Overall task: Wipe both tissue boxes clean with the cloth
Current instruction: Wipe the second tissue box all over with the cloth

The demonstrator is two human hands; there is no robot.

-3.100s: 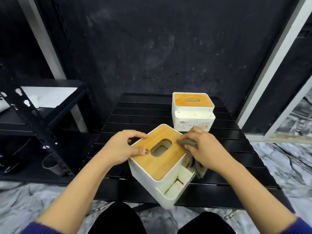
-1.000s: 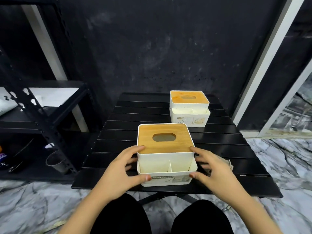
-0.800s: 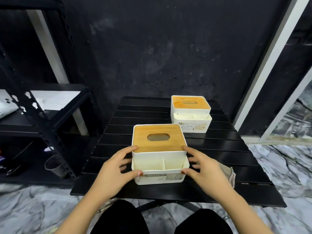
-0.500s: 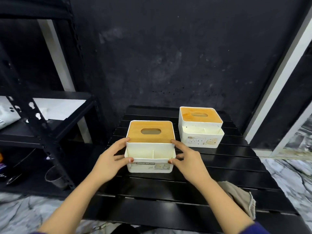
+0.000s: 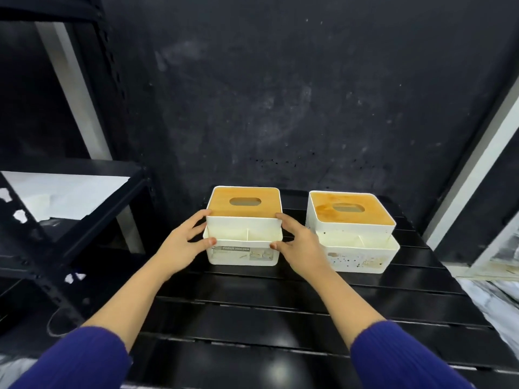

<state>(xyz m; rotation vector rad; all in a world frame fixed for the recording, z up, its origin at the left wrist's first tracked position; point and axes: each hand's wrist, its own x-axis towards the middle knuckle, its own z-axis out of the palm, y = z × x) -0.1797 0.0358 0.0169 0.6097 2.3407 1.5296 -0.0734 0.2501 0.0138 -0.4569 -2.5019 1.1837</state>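
Observation:
Two white tissue boxes with wooden lids stand side by side at the far end of the black slatted table (image 5: 252,307). The left tissue box (image 5: 222,206) has a label on its front. My left hand (image 5: 182,244) grips its left side and my right hand (image 5: 300,245) grips its right side, thumbs on the front corners. The right tissue box (image 5: 325,213) shows dark specks on its front and stains on its lid; it stands free, just right of my right hand. The cloth is out of view.
A black metal rack (image 5: 36,242) with a white shelf board (image 5: 70,192) stands left of the table. A dark wall rises right behind the boxes. A white frame post (image 5: 477,153) runs up at the right, over marbled floor.
Both hands have carried the left box from the table's near edge to the far end, beside the other box. The cloth, let go by my right hand, has dropped out of view.

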